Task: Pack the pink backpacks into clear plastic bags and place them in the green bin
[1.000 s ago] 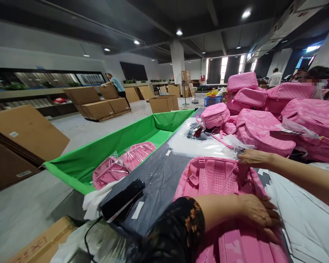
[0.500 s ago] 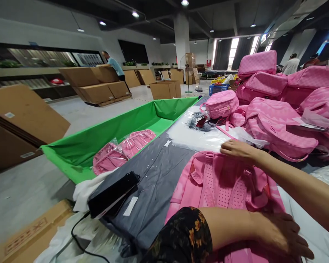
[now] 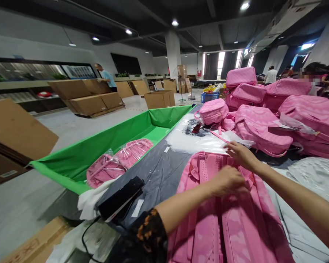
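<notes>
Pink, foremost in the head view: a large backpack [image 3: 238, 233], strap side up on a grey-covered table [image 3: 159, 168], directly under both arms, with its top edge pointing away. Over its upper straps, the left hand [image 3: 230, 180], blurred, with fingers curled inward; cannot tell grasping a strap from merely closing above it. On that arm, a dark sleeve [image 3: 150, 230] with orange-brown flowers. At the backpack's top edge, the right hand [image 3: 242, 155], with fingers bent and reaching toward thin plastic; cannot tell gripping from light touching here either.

Just beyond, white plastic [image 3: 181, 142] flat on the table, and near it a small pink bag [image 3: 214, 111] with a dangling strap. Farther right, a heap of pink backpacks [image 3: 263, 124], some with tags and clear wrapping. Beside the right forearm, clear plastic bags [image 3: 318, 175] in a stack.

To the left, a black device [image 3: 120, 197] at the table's edge, near a small white strip [image 3: 137, 208]. Alongside, a green bin [image 3: 98, 151], with plastic-wrapped pink bags [image 3: 134, 151] inside. Well behind, brown cartons [image 3: 159, 99] and a person in light blue [image 3: 106, 77].
</notes>
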`<state>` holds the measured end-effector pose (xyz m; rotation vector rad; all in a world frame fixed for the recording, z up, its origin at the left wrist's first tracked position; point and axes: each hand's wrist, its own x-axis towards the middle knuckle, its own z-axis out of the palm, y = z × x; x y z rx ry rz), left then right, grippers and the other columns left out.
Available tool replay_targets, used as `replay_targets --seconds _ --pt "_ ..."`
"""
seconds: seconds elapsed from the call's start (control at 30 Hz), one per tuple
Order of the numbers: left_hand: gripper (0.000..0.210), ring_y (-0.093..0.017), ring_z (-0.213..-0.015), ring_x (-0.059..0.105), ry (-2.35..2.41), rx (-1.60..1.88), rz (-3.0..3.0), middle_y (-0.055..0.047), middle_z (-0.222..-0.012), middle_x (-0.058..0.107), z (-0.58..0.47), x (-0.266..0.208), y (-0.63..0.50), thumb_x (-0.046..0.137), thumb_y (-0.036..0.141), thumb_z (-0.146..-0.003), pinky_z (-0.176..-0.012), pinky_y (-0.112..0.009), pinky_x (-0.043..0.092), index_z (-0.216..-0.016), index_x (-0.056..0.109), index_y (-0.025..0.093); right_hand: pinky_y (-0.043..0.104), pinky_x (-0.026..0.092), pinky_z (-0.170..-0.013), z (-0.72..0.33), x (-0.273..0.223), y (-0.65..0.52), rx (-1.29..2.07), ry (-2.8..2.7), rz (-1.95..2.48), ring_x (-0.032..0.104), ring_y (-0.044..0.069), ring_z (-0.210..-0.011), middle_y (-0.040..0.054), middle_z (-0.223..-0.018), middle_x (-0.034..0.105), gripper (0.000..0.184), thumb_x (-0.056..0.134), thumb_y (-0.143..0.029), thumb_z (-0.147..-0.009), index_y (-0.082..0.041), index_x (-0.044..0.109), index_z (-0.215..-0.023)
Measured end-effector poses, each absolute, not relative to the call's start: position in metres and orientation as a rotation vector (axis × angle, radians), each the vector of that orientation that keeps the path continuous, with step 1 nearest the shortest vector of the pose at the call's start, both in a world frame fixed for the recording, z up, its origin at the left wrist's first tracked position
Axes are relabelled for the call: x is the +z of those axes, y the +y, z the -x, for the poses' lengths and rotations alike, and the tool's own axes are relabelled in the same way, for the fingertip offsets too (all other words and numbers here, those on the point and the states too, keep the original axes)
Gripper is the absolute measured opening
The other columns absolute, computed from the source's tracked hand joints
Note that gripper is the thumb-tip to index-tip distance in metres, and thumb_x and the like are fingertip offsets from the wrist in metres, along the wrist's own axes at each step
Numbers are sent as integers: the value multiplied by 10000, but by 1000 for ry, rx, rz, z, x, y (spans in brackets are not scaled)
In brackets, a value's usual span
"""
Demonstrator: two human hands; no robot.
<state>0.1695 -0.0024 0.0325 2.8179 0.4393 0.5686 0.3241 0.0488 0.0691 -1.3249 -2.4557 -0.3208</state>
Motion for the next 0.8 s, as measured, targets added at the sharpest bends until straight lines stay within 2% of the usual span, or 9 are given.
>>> replay_targets --seconds 0.07,0.17,0.23,0.4,0.47,0.63,0.8 --pt "101 -223 -967 650 1019 775 -2692 -61 -998 742 -139 33 15 676 254 -960 -913 -352 478 -1015 736 195 375 527 -862 -352 40 26 -292 -2272 1384 693 250 -1005 110 -1170 712 257 522 -317 -995 -227 708 -1147" --pt "374 -261 -1150 596 1405 854 -2613 -95 -1238 677 -124 30 40 778 230 -878 -982 -381 458 -1232 659 203 440 510 -913 -360 3 10 -294 -2073 1483 673 289 -1060 121 -1178 725 321 541 -391 -968 -217 691 -1193" --pt "421 -263 -1171 582 1362 758 -2715 -86 -1276 658 -130 29 52 806 269 -860 -979 -379 454 -1247 649 219 429 503 -907 -354 -12 11 -267 -1964 1518 668 278 -1031 109 -1133 735 320 510 -375 -963 -211 684 -1175" --pt "173 -243 -1073 589 1295 631 -2918 -54 -1167 697 -146 25 70 724 353 -937 -905 -373 439 -1063 726 234 413 461 -937 -345 -27 17 -336 -1863 1483 633 275 -1055 103 -1153 721 302 492 -337 -935 -209 666 -1146" --pt "145 -236 -1027 591 1257 628 -3028 -54 -1118 707 -146 21 74 659 349 -982 -889 -377 431 -1022 739 234 415 449 -954 -345 -31 16 -384 -1854 1473 620 277 -1080 108 -1187 712 304 486 -318 -936 -204 658 -1159" --pt "211 -232 -964 591 1127 568 -3226 -76 -1080 697 -149 14 77 516 200 -1031 -880 -393 419 -1062 723 224 426 440 -985 -343 -37 15 -431 -1837 1511 609 286 -1096 118 -1191 707 293 491 -312 -938 -200 660 -1151" --pt "227 -232 -885 584 1134 456 -3264 -87 -936 659 -159 18 80 483 125 -1002 -840 -361 424 -960 703 167 447 468 -986 -343 -32 18 -292 -1831 1509 620 287 -1110 116 -1193 704 297 484 -349 -943 -223 663 -1144"
